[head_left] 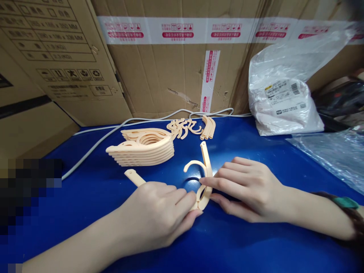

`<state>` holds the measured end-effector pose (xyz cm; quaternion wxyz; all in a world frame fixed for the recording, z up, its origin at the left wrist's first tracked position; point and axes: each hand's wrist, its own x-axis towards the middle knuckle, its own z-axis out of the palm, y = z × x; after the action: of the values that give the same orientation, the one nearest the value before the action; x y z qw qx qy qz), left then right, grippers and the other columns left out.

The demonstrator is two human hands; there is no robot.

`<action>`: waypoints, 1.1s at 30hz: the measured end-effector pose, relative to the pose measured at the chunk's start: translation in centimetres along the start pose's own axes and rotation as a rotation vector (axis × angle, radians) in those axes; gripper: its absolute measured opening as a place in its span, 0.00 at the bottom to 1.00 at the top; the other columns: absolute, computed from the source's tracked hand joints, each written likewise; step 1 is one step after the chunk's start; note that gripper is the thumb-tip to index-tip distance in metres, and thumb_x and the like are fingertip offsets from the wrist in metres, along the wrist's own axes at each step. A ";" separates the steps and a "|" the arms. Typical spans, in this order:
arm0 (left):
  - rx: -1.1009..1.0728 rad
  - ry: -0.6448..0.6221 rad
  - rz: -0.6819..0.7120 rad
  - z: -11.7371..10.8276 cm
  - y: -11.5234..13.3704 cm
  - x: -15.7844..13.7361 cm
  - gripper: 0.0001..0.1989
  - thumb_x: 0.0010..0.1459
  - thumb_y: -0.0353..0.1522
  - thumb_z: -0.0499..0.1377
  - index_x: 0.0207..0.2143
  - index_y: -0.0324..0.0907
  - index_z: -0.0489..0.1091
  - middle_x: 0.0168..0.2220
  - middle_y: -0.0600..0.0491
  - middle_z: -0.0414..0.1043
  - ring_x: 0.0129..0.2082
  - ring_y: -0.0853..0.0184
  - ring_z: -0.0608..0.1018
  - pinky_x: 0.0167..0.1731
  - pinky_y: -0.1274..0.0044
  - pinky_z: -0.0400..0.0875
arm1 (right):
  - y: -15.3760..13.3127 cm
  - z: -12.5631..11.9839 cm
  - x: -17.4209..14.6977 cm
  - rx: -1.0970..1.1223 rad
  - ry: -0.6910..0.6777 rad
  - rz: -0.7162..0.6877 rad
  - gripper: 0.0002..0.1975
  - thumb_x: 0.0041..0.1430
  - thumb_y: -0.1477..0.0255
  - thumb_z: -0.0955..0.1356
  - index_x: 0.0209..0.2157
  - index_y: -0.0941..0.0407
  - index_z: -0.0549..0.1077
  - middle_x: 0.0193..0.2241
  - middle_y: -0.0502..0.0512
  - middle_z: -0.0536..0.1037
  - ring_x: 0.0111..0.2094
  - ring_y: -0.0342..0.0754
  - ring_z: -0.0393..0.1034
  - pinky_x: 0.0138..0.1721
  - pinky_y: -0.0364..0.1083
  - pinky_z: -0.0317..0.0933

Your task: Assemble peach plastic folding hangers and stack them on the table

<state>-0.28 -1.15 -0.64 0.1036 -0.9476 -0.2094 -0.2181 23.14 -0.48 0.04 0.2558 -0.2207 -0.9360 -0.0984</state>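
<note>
A cream plastic folding hanger (207, 163) is between my two hands, its curved hook up and its two arms spread apart. My left hand (162, 208) is closed round the left arm, and the end of that arm sticks out past the knuckles. Near the hanger's middle joint, my left thumb and forefinger press together. My right hand (244, 189) grips the right arm, forefinger on the front by the hook and thumb behind. Part of the hanger is hidden under my left fingers. Just beyond stands a neat stack of matching hangers (145, 151).
Behind the hands lie a pile of loose hooks (179, 127) and several hanger arms (208, 127) on the blue table (227, 246). A white cable (105, 136) runs along the back. Cardboard boxes (170, 76) wall off the rear; a white plastic bag (284, 102) stands right.
</note>
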 end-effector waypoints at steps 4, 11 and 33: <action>0.009 0.006 0.027 0.1 0.0 -0.1 0.15 0.66 0.32 0.50 0.24 0.42 0.64 0.19 0.59 0.64 0.16 0.69 0.68 0.16 0.74 0.58 | 0.0 0.0 -0.1 0.007 -0.004 0.001 0.12 0.65 0.73 0.64 0.45 0.62 0.74 0.31 0.54 0.80 0.28 0.45 0.69 0.27 0.47 0.56; 0.048 0.038 0.039 0.2 -0.1 0.0 0.16 0.67 0.32 0.50 0.25 0.42 0.65 0.18 0.58 0.64 0.16 0.69 0.67 0.16 0.74 0.57 | 0.1 0.2 -0.1 0.009 -0.002 0.012 0.12 0.66 0.72 0.63 0.42 0.61 0.75 0.30 0.54 0.79 0.28 0.46 0.68 0.27 0.47 0.56; 0.060 0.047 0.018 0.0 -0.5 0.1 0.09 0.65 0.32 0.54 0.34 0.40 0.72 0.24 0.57 0.73 0.22 0.68 0.73 0.19 0.73 0.61 | 2.3 -0.4 0.2 -0.051 -0.132 0.353 0.07 0.62 0.74 0.62 0.32 0.57 0.70 0.32 0.56 0.72 0.32 0.49 0.64 0.34 0.47 0.59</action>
<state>-0.36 -0.67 -0.54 0.1388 -0.9406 -0.2047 -0.2328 24.19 1.52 0.62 0.2016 -0.3937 -0.8948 -0.0609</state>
